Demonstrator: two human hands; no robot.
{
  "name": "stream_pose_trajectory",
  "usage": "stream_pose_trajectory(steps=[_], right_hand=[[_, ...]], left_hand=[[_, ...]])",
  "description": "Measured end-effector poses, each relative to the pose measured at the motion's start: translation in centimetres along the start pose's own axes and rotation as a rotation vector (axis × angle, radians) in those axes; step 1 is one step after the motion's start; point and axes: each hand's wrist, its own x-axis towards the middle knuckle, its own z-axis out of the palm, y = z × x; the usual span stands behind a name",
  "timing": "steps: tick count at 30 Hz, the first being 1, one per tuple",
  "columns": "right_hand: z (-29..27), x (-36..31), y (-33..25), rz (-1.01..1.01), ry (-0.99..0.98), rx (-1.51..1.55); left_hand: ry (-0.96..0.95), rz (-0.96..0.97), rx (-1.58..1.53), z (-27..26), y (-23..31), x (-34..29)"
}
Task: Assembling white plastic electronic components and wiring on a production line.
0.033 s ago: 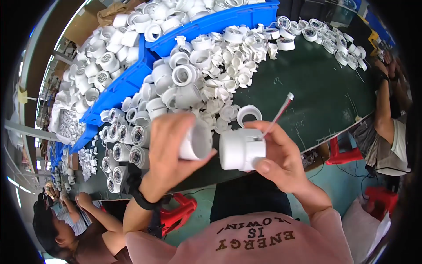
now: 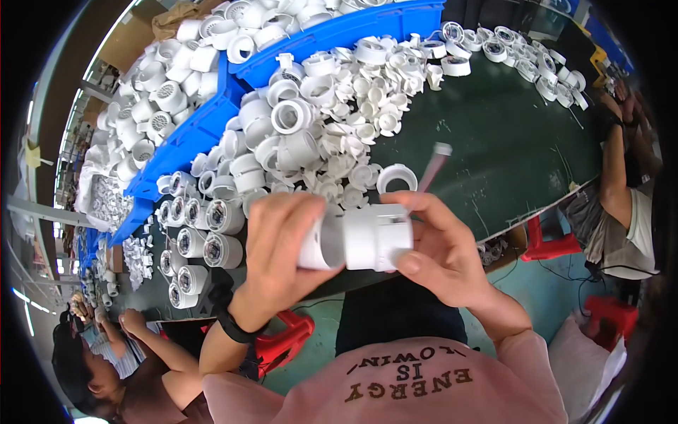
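At the bench's [image 2: 459,159] six o'clock, left hand [image 2: 277,237] holds a cup [image 2: 326,245], right hand [image 2: 450,253] a housing [image 2: 378,240] at its three o'clock, contact unclear; seemingly a joining step, next wanting both squarely aligned.

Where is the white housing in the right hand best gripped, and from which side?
Probably around the outer wall near its right end, coming from the right: the white housing lies sideways, round-walled, its left end facing the white cup in the left hand. The grip should spare the cable rising there.
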Motion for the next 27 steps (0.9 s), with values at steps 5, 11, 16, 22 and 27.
stream_pose_trajectory(steps=[5, 11, 16, 22, 27], right_hand=[[0.1, 0.1, 1.6, 0.075, -0.152, -0.277], [0.4, -0.5, 2.4, -0.259, -0.132, -0.667], [0.7, -0.8, 2.9, -0.583, -0.265, -0.971], [1.4, -2.0, 4.2, -0.265, -0.182, -0.748], [1.6, -2.1, 4.6, -0.154, -0.219, -0.614]], left_hand=[[0.067, -0.004, 0.148, 1.9, 2.9, -2.9], [0.162, -0.493, -0.782, 2.3, 5.0, -4.7], [0.044, -1.162, -1.254, 2.2, 5.0, -5.9], [0.233, -0.766, -0.77, 3.5, 5.8, -6.8], [0.384, -0.554, -0.639, 5.1, 5.7, -8.4]])
